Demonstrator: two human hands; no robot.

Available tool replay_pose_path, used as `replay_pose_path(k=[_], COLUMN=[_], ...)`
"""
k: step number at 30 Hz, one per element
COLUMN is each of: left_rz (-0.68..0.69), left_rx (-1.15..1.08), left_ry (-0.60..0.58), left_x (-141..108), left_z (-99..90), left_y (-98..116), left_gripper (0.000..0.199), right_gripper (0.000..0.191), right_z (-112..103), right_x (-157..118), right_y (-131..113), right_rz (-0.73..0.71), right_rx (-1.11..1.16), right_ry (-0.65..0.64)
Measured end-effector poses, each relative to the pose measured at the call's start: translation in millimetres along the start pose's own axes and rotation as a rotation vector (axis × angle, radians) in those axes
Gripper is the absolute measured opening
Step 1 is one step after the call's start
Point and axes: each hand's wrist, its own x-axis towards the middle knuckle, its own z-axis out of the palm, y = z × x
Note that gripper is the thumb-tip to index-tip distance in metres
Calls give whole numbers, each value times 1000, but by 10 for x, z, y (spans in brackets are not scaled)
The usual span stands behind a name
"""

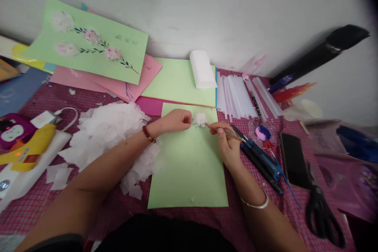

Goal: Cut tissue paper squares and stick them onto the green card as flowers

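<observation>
A pale green sheet of paper (pixel 189 169) lies in front of me. Near its top sits a small cluster of white tissue paper pieces (pixel 200 119), like a ruffled flower. My left hand (pixel 175 120) is closed just left of the cluster, its fingertips pinched; whatever they may hold is hidden. From the right, my right hand (pixel 228 143) grips a thin wooden stick (pixel 232 134) like a pen, its tip at the cluster's right edge. A large heap of white tissue squares (pixel 103 130) spreads beside my left forearm.
A green card with paper blossoms (pixel 97 43) leans at back left over pink sheets (pixel 85 82). A white tissue pack (pixel 202 69) and white strips (pixel 236 96) lie behind. Right are pens (pixel 262 161), a phone (pixel 294 159) and black scissors (pixel 321 212); left, a yellow glue gun (pixel 32 149).
</observation>
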Motion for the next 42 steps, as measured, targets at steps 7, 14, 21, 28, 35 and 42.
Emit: replay_pose_path(k=[7, 14, 21, 28, 35, 42], left_rz=[-3, -126, -65, -65, 14, -4], left_rx=[-94, 187, 172, -346, -431, -352], left_ry=[-19, 75, 30, -70, -106, -67], left_x=[28, -42, -61, -58, -12, -22], left_z=[-45, 11, 40, -200, -123, -91], left_y=[-102, -8, 0, -272, -252, -266], left_gripper=[4, 19, 9, 9, 44, 20], right_gripper=[19, 17, 19, 22, 19, 20], right_z=[-7, -14, 58, 105, 121, 127], right_x=[61, 73, -19, 29, 65, 89], right_y=[70, -11, -21, -23, 27, 56], right_rz=[282, 240, 170, 133, 209, 258], right_rx=[427, 486, 334, 239, 381, 432], right_ry=[267, 312, 119, 69, 113, 147])
